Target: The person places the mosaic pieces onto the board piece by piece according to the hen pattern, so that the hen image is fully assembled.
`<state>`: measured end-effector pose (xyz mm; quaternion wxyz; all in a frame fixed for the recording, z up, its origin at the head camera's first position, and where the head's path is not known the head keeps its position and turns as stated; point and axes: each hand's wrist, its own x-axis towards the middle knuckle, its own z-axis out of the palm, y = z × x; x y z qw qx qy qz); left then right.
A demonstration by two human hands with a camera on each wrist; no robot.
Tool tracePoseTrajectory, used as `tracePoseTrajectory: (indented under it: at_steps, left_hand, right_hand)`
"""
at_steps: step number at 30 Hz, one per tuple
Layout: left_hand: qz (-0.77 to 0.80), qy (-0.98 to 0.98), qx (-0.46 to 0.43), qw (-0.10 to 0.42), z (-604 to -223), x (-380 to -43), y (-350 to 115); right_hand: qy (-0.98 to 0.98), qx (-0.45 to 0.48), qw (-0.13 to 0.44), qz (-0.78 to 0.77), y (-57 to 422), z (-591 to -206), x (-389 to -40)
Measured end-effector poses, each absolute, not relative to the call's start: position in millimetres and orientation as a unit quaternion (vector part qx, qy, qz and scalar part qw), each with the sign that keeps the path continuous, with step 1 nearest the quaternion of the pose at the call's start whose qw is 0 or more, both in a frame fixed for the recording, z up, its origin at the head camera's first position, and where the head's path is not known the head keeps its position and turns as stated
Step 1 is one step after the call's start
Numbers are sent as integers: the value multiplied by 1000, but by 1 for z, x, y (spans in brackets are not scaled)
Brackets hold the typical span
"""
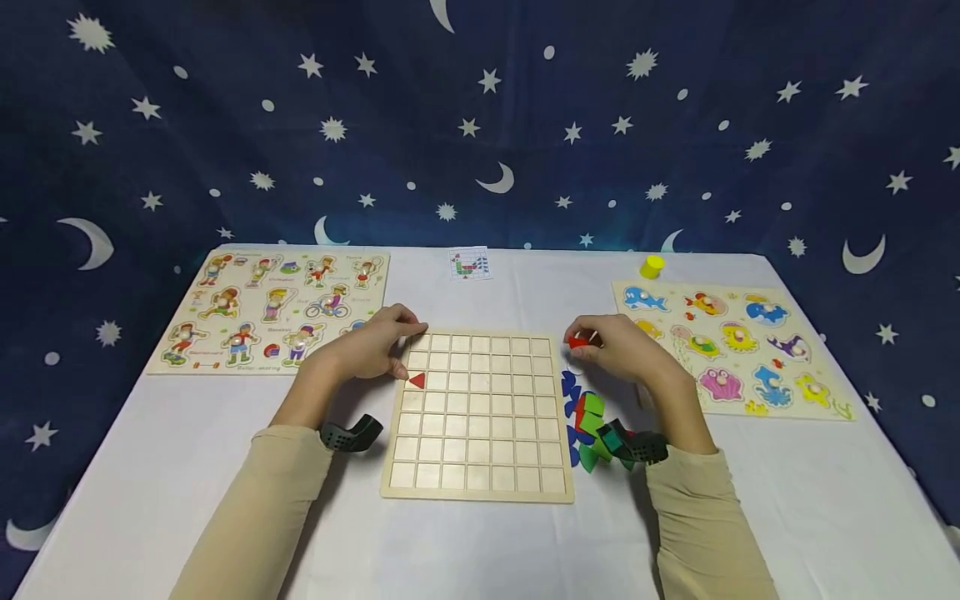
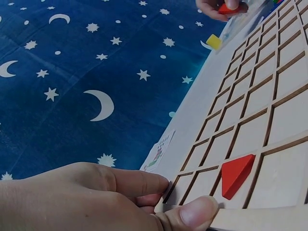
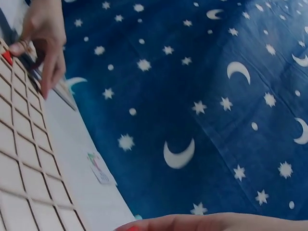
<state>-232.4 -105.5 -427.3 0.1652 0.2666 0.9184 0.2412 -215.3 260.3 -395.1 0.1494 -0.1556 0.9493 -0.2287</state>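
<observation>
Pale-wood grid board (image 1: 480,407) meets my spread left hand (image 1: 369,344) at ten o'clock. At two, my right hand (image 1: 624,350) pinches a red piece (image 1: 577,342).

Around the grid board (image 1: 478,427): near side, we have open white tablecloth (image 1: 480,550) to pass | far side, we have a lane up to 1 picture card (image 1: 470,265) | far-left corner, our left hand (image 1: 372,344) blocks | right side, our right hand (image 1: 624,348) and 1 heap of blocks (image 1: 591,422) obstruct | on top, 1 red triangle (image 1: 417,381)
</observation>
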Motion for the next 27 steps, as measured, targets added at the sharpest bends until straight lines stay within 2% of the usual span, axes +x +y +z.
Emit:
tracePoseTrajectory:
  at_steps: [12,27]
  left_hand:
    - [228,920,271,168,-426,-232,-105]
    - [224,923,274,154,-428,-230,-105]
  right_hand:
    - [939,-206,114,-252,218,-399,-206]
    - [931,-222,96,-274,206,-412,-207]
